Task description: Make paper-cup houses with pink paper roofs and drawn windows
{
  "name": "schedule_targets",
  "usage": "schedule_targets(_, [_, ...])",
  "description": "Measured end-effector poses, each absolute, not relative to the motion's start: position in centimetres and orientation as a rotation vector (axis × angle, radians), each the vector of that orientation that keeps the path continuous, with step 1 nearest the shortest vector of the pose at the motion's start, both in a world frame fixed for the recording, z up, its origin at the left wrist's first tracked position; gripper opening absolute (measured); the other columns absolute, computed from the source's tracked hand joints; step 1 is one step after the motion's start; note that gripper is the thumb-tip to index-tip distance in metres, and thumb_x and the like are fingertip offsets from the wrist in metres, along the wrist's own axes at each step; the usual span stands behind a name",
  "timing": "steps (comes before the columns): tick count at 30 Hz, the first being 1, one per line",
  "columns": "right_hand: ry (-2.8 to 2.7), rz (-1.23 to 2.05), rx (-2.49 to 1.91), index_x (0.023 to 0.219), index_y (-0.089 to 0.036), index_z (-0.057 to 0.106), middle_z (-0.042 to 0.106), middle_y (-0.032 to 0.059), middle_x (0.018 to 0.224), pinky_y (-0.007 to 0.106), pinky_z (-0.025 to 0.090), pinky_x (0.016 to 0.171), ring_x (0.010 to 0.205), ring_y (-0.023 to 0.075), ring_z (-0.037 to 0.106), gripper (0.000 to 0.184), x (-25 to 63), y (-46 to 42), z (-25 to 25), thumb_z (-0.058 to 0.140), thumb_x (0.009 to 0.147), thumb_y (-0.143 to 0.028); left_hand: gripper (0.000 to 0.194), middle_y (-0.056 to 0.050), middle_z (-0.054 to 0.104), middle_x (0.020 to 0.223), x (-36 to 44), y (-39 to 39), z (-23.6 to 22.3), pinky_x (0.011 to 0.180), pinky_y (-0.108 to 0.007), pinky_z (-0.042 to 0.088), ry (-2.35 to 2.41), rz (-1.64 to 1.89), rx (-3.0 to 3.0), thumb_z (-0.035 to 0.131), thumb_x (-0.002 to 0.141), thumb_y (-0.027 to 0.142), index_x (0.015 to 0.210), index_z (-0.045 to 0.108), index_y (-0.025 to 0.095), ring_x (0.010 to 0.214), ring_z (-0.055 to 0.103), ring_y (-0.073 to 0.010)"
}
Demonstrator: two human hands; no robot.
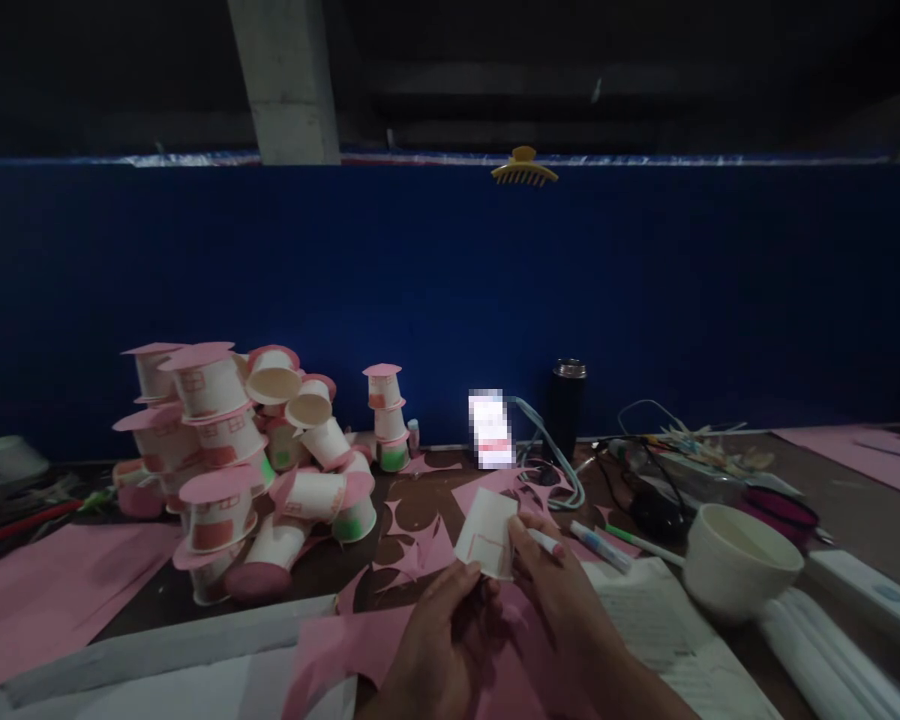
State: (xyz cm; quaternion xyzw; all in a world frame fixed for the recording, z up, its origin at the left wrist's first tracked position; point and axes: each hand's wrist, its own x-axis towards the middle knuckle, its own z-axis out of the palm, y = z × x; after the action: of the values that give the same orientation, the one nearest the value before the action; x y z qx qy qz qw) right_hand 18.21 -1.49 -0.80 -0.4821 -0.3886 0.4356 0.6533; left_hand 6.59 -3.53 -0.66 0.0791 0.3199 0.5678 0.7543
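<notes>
My left hand (439, 625) grips a white paper cup (487, 532) held on its side, with a faint pink rectangle drawn on its wall. My right hand (559, 590) is closed round a pen with a pink tip (547, 543), which sits right at the cup's wall. Both hands hover over pink paper scraps (420, 545) on the table, low in the middle of the view.
A heap of paper cups with pink lids (232, 460) lies at the left. A white bowl (735, 562), another marker (600, 547), a dark flask (568, 405), cables (555, 465) and pink sheets (37, 590) surround the hands. A blue wall with a yellow hair claw (524, 168) rises behind.
</notes>
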Motion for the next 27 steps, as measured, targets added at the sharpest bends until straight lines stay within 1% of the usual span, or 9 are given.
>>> schedule_targets(3, [-0.946, 0.918, -1.1, 0.109, -0.021, 0.058, 0.068, 0.0095, 0.104, 0.038, 0.054, 0.079, 0.096, 0.0259, 0.065, 0.042, 19.0, -1.4, -1.2, 0.06, 0.078, -0.05, 0.012, -0.006, 0.064, 0.06, 6.7, -3.3, -0.9, 0.049, -0.023, 0.05, 0.76, 1.246, 0.184, 0.054, 0.081, 0.005, 0.071, 0.059, 0.011, 0.05, 0.061, -0.0137])
schedule_targets(5, [-1.029, 0.761, -1.109, 0.121, -0.024, 0.052, 0.064, 0.0083, 0.113, 0.036, 0.052, 0.084, 0.1, 0.0231, 0.063, 0.045, 19.5, -1.9, -1.0, 0.053, 0.084, -0.049, 0.009, -0.005, 0.064, 0.061, 6.6, -3.0, -1.5, 0.047, -0.023, 0.049, 0.755, 1.252, 0.211, 0.056, 0.081, 0.01, 0.073, 0.059, 0.012, 0.05, 0.061, -0.0139])
schedule_targets(7, [-1.134, 0.586, -1.137, 0.127, -0.024, 0.048, 0.067, 0.0071, 0.102, 0.033, 0.055, 0.075, 0.082, 0.0195, 0.066, 0.045, 19.8, -2.7, -0.5, 0.048, 0.088, -0.047, 0.007, -0.005, 0.064, 0.063, 6.5, -2.8, -2.1, 0.049, -0.022, 0.05, 0.726, 1.266, 0.248, 0.057, 0.08, 0.011, 0.074, 0.06, 0.012, 0.053, 0.061, -0.0132])
schedule_targets(9, [-1.245, 0.464, -1.157, 0.129, -0.023, 0.049, 0.068, 0.0052, 0.088, 0.03, 0.055, 0.064, 0.065, 0.0167, 0.063, 0.043, 19.9, -3.6, 0.1, 0.046, 0.09, -0.043, 0.005, -0.006, 0.065, 0.065, 6.4, -2.7, -2.6, 0.053, -0.022, 0.051, 0.713, 1.285, 0.276, 0.059, 0.078, 0.011, 0.074, 0.061, 0.011, 0.056, 0.062, -0.0129])
schedule_targets(11, [-1.419, 0.362, -1.096, 0.125, -0.023, 0.054, 0.068, 0.007, 0.092, 0.031, 0.055, 0.066, 0.072, 0.0189, 0.065, 0.039, 19.8, -4.3, 0.5, 0.048, 0.09, -0.038, 0.002, -0.007, 0.067, 0.066, 6.3, -2.6, -2.7, 0.057, -0.024, 0.053, 0.718, 1.298, 0.289, 0.062, 0.075, 0.012, 0.073, 0.062, 0.01, 0.058, 0.063, -0.0136])
schedule_targets(14, [-1.634, 0.262, -0.99, 0.111, -0.024, 0.062, 0.066, 0.0078, 0.104, 0.032, 0.053, 0.079, 0.09, 0.0214, 0.064, 0.025, 19.6, -4.5, 0.6, 0.052, 0.089, -0.03, 0.008, -0.007, 0.068, 0.068, 6.2, -2.7, -2.6, 0.059, -0.026, 0.054, 0.732, 1.307, 0.313, 0.068, 0.07, 0.015, 0.074, 0.063, 0.011, 0.063, 0.065, -0.0158])
schedule_targets(16, [-1.711, 0.273, -0.956, 0.103, -0.024, 0.062, 0.066, 0.0065, 0.102, 0.03, 0.051, 0.083, 0.093, 0.0198, 0.063, 0.018, 19.6, -4.3, 0.3, 0.052, 0.088, -0.025, 0.009, -0.007, 0.068, 0.067, 6.2, -2.7, -2.6, 0.062, -0.025, 0.055, 0.738, 1.317, 0.339, 0.07, 0.066, 0.015, 0.071, 0.064, 0.011, 0.065, 0.065, -0.0159])
schedule_targets(22, [-1.704, 0.382, -1.036, 0.098, -0.022, 0.056, 0.063, 0.0044, 0.09, 0.026, 0.049, 0.075, 0.082, 0.0162, 0.062, 0.01, 19.4, -4.1, -0.4, 0.053, 0.089, -0.024, 0.011, -0.005, 0.067, 0.071, 6.1, -2.8, -2.7, 0.068, -0.025, 0.054, 0.657, 1.293, 0.493, 0.07, 0.07, 0.021, 0.073, 0.065, 0.011, 0.066, 0.064, -0.0138])
schedule_targets(27, [-1.691, 0.335, -1.064, 0.094, -0.022, 0.057, 0.062, 0.0034, 0.086, 0.026, 0.049, 0.071, 0.076, 0.0159, 0.062, 0.008, 19.3, -4.1, -0.1, 0.053, 0.088, -0.027, 0.016, -0.004, 0.065, 0.066, 6.2, -3.0, -1.8, 0.065, -0.024, 0.053, 0.703, 1.264, 0.524, 0.075, 0.066, 0.023, 0.068, 0.064, 0.011, 0.06, 0.06, -0.0112])
